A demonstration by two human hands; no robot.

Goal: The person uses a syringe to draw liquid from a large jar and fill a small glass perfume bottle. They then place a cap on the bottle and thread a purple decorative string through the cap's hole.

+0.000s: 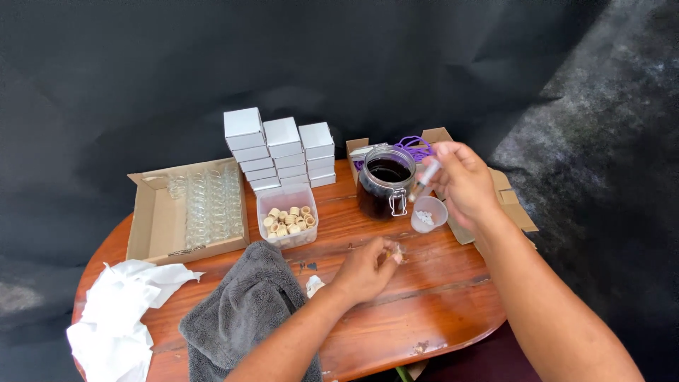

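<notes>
Both forearms are seen bare; no sleeves, rings or watch are noted on left hand (364,270) or right hand (463,180).

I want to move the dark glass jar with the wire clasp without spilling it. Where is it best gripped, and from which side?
Grip the dark glass jar around its body, below the open mouth, probably from its left side. Its lid is swung open and dark liquid sits near the rim, so a top grasp is out. The wire clasp hangs at the front, and the right hand and the small translucent cup crowd its right.

one jar (385,182), one cup (429,214), two cloths (247,311)
</notes>
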